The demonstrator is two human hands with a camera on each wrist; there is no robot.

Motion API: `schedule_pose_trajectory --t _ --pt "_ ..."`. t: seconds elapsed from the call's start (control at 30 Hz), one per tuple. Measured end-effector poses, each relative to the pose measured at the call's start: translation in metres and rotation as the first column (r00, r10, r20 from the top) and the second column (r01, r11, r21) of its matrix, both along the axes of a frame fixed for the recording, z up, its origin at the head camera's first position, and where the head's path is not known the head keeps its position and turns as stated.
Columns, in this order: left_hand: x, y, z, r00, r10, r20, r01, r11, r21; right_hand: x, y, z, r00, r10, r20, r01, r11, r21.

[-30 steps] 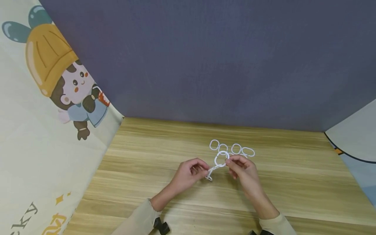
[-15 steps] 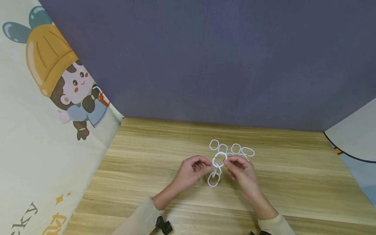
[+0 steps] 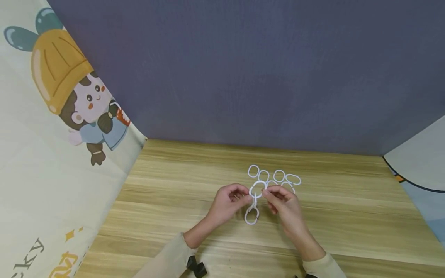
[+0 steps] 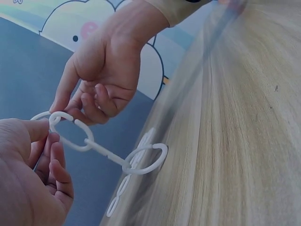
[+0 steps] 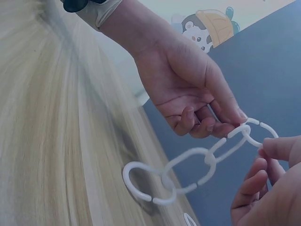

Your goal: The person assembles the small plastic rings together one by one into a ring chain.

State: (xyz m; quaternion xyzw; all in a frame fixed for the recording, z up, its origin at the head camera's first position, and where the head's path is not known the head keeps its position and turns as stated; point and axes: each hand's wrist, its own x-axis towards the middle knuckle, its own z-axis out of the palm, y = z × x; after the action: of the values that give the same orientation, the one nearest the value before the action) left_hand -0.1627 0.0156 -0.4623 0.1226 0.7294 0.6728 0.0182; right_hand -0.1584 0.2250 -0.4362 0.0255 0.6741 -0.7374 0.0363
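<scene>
Between both hands is a short chain of white plastic links, each with a small gap. The topmost link [image 3: 259, 182] is raised above the table, and the others dangle from it down to the lowest link [image 3: 251, 223]. My right hand [image 3: 286, 206] pinches the right side of the top link between thumb and index finger. From the left, my left hand [image 3: 227, 204] pinches the chain near where the upper links join. The right wrist view shows the lowest link [image 5: 128, 181] hanging over the wood.
Behind the hands, several more white links [image 3: 293, 184] lie on the wooden table [image 3: 174, 173], partly covered by the right fingers. A dark blue panel [image 3: 243, 77] closes off the back. A printed cartoon sheet [image 3: 34, 154] stands along the left side.
The lower links, bunched at the left fingers a second ago, have dropped and now hang straight down. The top link and right hand have shifted slightly left.
</scene>
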Motion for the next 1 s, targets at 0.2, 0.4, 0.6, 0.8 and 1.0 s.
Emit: schedule_pose_trajectory --t 0.2,0.4,0.6,0.8,1.0 --pt "0.001 -0.002 0.0 0.999 0.037 -0.002 -0.036 0.996 0.077 0.003 -0.001 -0.002 0.999 0.018 0.045 -0.021 0.998 0.064" --pt "0.001 -0.004 0.0 0.998 0.064 -0.003 -0.064 0.993 0.096 0.005 -0.002 0.0 0.997 0.037 0.068 -0.043 0.995 0.089" --pt "0.001 -0.009 0.0 0.995 0.096 -0.023 -0.094 0.992 0.087 0.005 0.002 0.0 0.999 0.035 0.034 -0.039 0.992 0.12" --pt "-0.001 -0.014 0.002 0.99 0.131 -0.046 -0.128 0.989 0.07 0.001 0.012 0.003 1.0 0.004 0.012 -0.005 0.993 0.118" --pt "-0.001 -0.017 0.003 0.989 0.138 -0.051 -0.134 0.988 0.074 -0.003 0.024 0.004 1.0 -0.029 0.004 0.029 0.993 0.112"
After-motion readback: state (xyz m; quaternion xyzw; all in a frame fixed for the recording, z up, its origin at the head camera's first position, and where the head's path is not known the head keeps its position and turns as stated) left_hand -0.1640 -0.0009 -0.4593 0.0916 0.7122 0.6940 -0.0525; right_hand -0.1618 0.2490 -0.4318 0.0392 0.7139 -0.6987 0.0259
